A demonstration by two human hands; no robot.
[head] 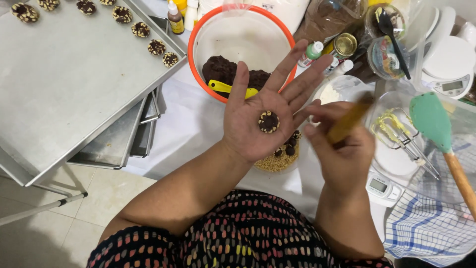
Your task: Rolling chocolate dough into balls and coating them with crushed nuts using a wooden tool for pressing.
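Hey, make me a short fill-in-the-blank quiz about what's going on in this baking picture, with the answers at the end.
1. The left hand lies open, palm up, with one ______ resting on it.
2. The dark dough sits in a bowl whose rim is coloured ______.
3. The right hand grips a blurred stick-like tool, so it is ______, not open.
4. The finished cookies lie in a row on a metal ______.

Missing words: cookie; orange; shut; tray

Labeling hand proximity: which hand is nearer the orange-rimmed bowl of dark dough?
Left. The left hand is open, palm up, its fingertips over the orange-rimmed bowl's near rim. The right hand sits lower and off to the bowl's right, clear of it.
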